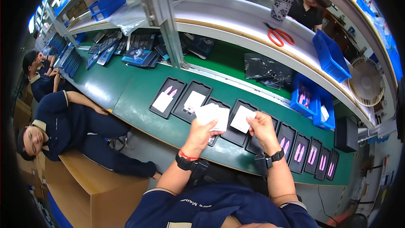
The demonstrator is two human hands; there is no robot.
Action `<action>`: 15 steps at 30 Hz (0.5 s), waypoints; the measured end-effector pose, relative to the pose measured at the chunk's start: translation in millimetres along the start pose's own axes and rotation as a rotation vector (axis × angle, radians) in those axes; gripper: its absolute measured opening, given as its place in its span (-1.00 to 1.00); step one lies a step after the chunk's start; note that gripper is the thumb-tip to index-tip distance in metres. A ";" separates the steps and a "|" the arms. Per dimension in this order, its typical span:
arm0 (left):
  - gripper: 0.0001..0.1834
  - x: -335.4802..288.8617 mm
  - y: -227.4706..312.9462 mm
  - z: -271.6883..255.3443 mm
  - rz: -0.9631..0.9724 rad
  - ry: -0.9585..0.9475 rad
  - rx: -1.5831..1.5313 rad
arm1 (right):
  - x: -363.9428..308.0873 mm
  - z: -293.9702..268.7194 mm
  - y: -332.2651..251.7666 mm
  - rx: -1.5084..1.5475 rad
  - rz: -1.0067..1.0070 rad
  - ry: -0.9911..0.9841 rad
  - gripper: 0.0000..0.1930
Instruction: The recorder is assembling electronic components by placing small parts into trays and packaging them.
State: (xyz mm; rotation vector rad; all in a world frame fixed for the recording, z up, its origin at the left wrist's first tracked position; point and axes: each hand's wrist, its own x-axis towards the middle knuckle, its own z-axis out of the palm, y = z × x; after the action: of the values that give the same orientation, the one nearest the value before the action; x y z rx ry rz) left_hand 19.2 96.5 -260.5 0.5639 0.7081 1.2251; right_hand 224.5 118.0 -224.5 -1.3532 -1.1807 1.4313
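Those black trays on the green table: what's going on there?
The person's left hand holds a stack of white cards; the right hand holds one card over a black tray. The two leftmost trays have white cards in them; the five rightmost show pink pointed pieces without cards.

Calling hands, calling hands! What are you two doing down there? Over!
Left hand holding a bunch of white cards. Right hand pinching one white card above a black tray. That card partly hides the tray. Over.

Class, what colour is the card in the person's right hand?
White: the card shows best in the head view.
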 end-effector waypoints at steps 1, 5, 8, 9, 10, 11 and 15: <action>-0.59 1.3 2.8 -2.6 0.047 0.057 0.034 | 4.3 -6.9 2.0 -0.063 0.010 0.059 -0.90; -0.59 4.8 0.5 10.3 0.095 0.125 0.049 | 8.1 -8.1 21.2 -0.676 -0.442 0.367 -0.70; -0.59 8.9 -12.8 24.9 0.097 0.119 0.047 | -8.2 -0.1 3.3 -0.738 -0.666 0.542 -0.68; -0.58 9.8 -18.4 29.7 0.080 0.071 0.080 | -14.2 1.1 0.7 -0.634 -0.462 0.410 -0.75; -0.57 10.8 -23.9 34.0 0.061 0.023 0.111 | -13.1 -2.0 5.8 -0.633 -0.457 0.416 -0.75; -0.59 12.6 -29.3 39.6 0.085 -0.027 0.164 | -11.2 -6.3 10.1 -0.387 -0.337 0.259 -0.79; -0.61 13.4 -37.3 54.5 -0.050 -0.065 0.026 | -22.8 -25.7 8.7 -0.006 -0.183 0.086 -0.85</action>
State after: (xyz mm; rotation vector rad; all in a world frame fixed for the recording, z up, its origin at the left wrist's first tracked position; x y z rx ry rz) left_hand 86.2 99.3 -253.8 0.6014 0.6802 1.1473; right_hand 252.4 96.3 -227.3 -1.2634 -1.2193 1.2298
